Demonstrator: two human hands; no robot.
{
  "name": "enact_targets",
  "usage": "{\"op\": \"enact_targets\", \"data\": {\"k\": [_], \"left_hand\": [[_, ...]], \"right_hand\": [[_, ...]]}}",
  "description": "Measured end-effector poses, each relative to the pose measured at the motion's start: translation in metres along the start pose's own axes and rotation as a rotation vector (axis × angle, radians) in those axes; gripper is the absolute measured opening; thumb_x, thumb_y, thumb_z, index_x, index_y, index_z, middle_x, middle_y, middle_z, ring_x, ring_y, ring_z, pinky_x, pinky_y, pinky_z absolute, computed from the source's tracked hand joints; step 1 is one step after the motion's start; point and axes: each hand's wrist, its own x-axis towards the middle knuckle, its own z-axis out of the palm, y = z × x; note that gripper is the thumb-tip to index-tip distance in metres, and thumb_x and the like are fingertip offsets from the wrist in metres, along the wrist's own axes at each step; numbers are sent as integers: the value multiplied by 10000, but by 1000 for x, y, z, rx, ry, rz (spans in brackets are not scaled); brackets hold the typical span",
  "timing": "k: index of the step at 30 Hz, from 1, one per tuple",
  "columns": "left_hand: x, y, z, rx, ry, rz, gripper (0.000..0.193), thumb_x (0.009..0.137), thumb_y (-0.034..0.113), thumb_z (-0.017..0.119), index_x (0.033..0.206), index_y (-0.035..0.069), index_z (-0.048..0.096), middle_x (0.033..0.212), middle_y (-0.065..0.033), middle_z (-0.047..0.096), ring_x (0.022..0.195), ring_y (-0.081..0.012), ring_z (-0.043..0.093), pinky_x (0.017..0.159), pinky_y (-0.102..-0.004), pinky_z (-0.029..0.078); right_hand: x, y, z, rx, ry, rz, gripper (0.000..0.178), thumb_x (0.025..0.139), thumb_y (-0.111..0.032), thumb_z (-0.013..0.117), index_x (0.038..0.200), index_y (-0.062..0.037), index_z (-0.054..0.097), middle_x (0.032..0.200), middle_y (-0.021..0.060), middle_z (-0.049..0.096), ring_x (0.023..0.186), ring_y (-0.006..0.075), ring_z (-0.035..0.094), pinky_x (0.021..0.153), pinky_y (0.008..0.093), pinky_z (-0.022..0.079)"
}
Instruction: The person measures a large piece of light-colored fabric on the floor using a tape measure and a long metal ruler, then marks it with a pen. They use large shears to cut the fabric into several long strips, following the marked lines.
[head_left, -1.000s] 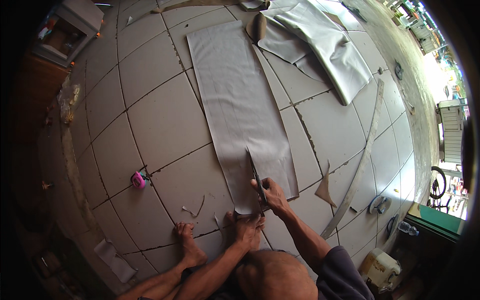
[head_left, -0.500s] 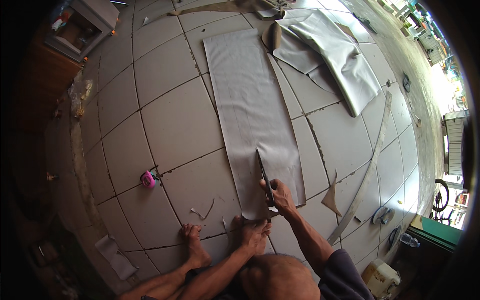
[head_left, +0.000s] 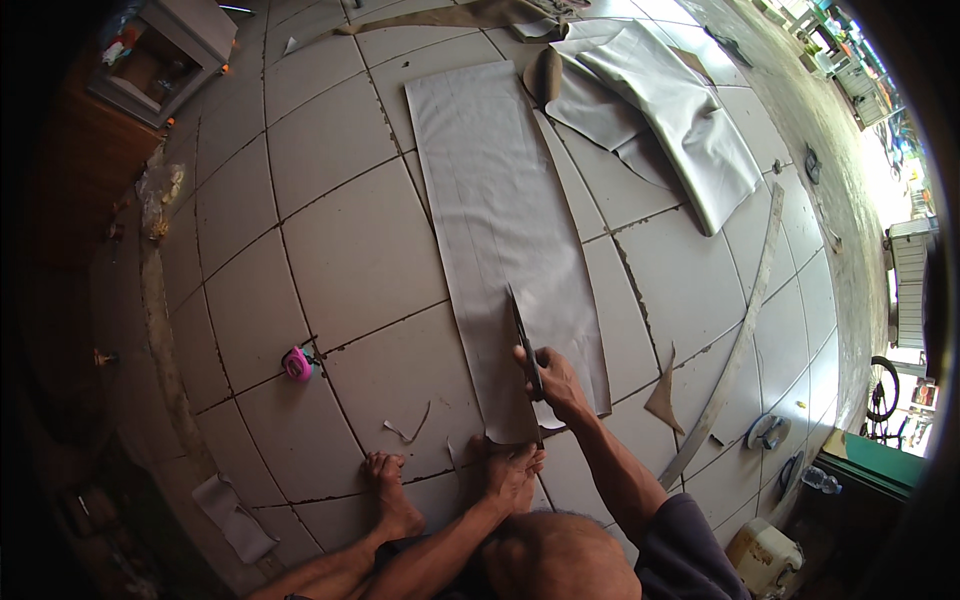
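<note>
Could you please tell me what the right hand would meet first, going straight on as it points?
The grey sheet, probably: the scissors in the right hand point along it, though depth is unclear.

- A floor-level workshop is suggested by scissors (head_left: pixel 522 328) put to a grey sheet (head_left: pixel 495 190) spread on the tiled floor (head_left: pixel 340 250).
- Folded sheeting (head_left: pixel 665 120) is heaped between one and two o'clock; a brown scrap (head_left: pixel 663 396) is seen at four.
- A bright opening (head_left: pixel 878 140) is shown at two, a bicycle wheel (head_left: pixel 882 390) at three.
</note>
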Motion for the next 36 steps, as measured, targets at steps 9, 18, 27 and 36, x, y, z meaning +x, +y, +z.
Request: {"op": "enact_targets", "data": {"k": [9, 18, 27, 36], "left_hand": [[-3, 4, 0, 29, 7, -17, 283, 979, 198, 745, 1164, 14, 636, 1062, -63, 695, 988, -197, 725, 825, -315, 574], [-9, 8, 4, 33, 32, -17, 283, 982, 199, 741, 1150, -7, 644, 1047, -76, 697, 971, -195, 723, 845, -318, 578], [-13, 9, 3, 58, 41, -2, 265, 991, 208, 726, 1114, -15, 654, 1011, -120, 711, 946, -203, 728, 801, -333, 598], [-46, 77, 30, 1582, 252, 691, 327, 947, 374, 700, 956, 51, 754, 892, -122, 767, 804, -376, 733, 740, -461, 592]], "right_hand": [[7, -7, 0, -32, 5, -4, 833, 798, -753, 748, 1005, 45, 628, 724, 54, 601, 614, 132, 618, 542, 311, 505], [19, -16, 1, -34, -11, -20, 827, 813, -746, 740, 1013, 48, 619, 708, 44, 588, 599, 125, 601, 527, 301, 483], [31, -25, 5, -41, -12, -61, 825, 822, -750, 728, 997, 51, 630, 707, 53, 585, 598, 126, 598, 516, 295, 466], [32, -17, 3, -116, 37, -107, 911, 768, -859, 663, 906, 41, 670, 724, 101, 657, 646, 203, 667, 584, 372, 526]]}}
